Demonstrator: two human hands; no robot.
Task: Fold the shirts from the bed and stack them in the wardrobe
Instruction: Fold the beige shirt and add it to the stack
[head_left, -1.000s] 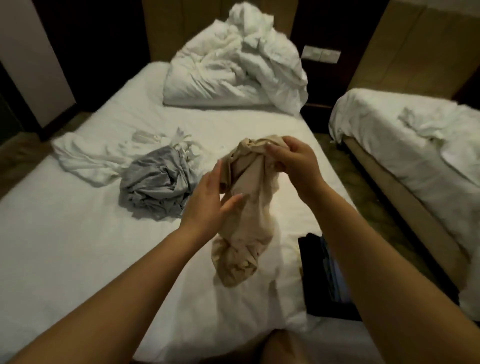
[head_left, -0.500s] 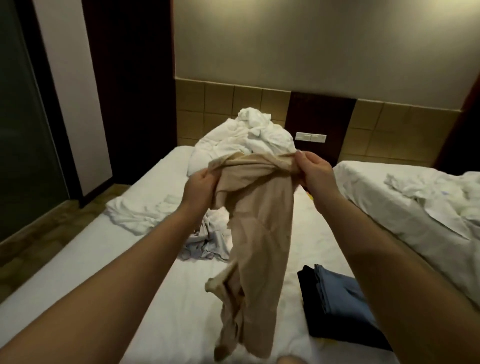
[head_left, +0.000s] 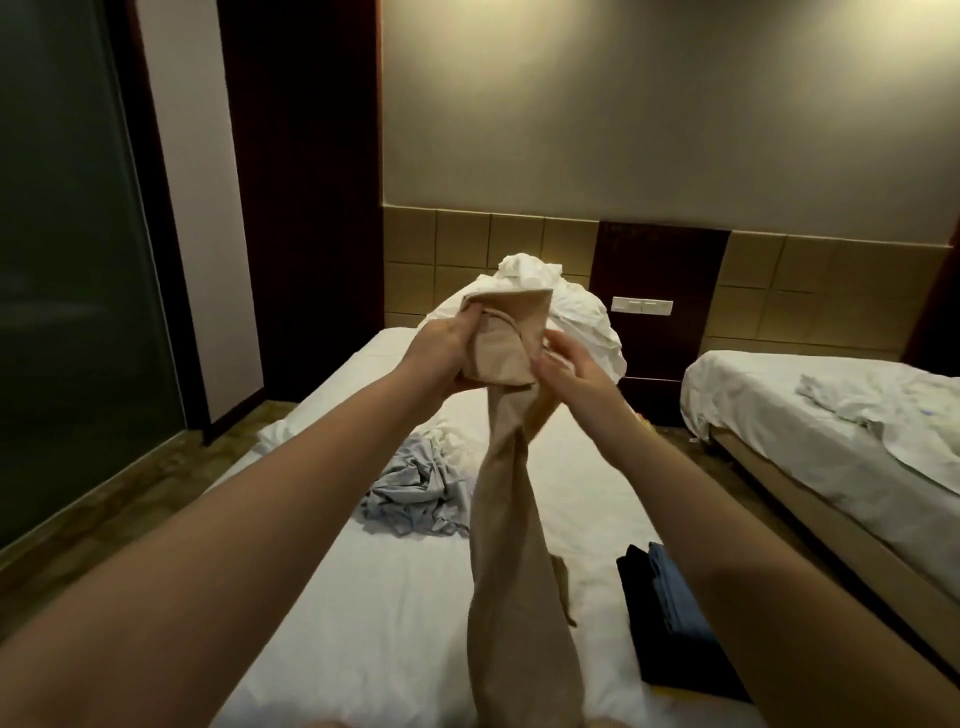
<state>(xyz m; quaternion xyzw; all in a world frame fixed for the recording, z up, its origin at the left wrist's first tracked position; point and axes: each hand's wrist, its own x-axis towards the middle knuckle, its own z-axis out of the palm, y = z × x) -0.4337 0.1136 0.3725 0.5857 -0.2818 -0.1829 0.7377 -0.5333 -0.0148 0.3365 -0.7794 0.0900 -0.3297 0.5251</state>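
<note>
The left hand (head_left: 441, 353) grips the beige shirt (head_left: 504, 571) by its bunched top and the right hand (head_left: 576, 374) pinches its edge, above the bed (head_left: 389, 597). The shirt seems to be mid-untangling. Next, it needs spreading flat to fold.

A plain beige shirt (head_left: 511, 519) is seen, and a plain grey shirt (head_left: 415, 488). The bed (head_left: 405, 597) is covered in white, the duvet (head_left: 576, 317) likewise. A black garment (head_left: 641, 629) and a blue garment (head_left: 675, 597) are noted. The headboard (head_left: 465, 244) is patterned in tan squares.
</note>
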